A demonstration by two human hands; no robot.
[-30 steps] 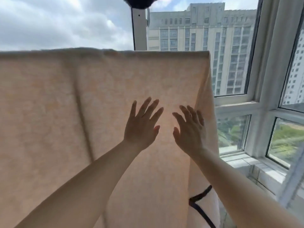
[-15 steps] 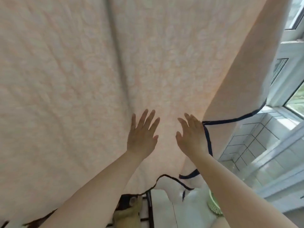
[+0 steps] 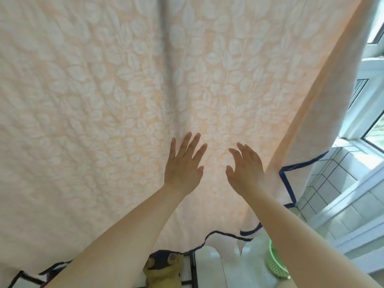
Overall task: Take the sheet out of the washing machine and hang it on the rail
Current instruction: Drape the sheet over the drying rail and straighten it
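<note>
A peach sheet (image 3: 104,111) with a pale leaf pattern and a dark blue hem hangs down in front of me and fills most of the view. The rail is above the frame and out of sight. My left hand (image 3: 184,163) lies flat on the cloth with its fingers straight and spread. Just to its right, my right hand (image 3: 245,169) is at the cloth with fingers straight, near the sheet's right edge. Neither hand holds anything. The back layer of the sheet (image 3: 324,100) hangs further right.
A window frame (image 3: 365,113) and a white tiled sill (image 3: 332,183) stand at the right. Below the hem are a green perforated basket (image 3: 274,265), a white appliance top (image 3: 209,267) and a yellow-green object (image 3: 164,273) on a dark rack.
The view has dropped from the sheet's top edge to its lower hem. Both hands have moved down the cloth, staying flat and side by side.
</note>
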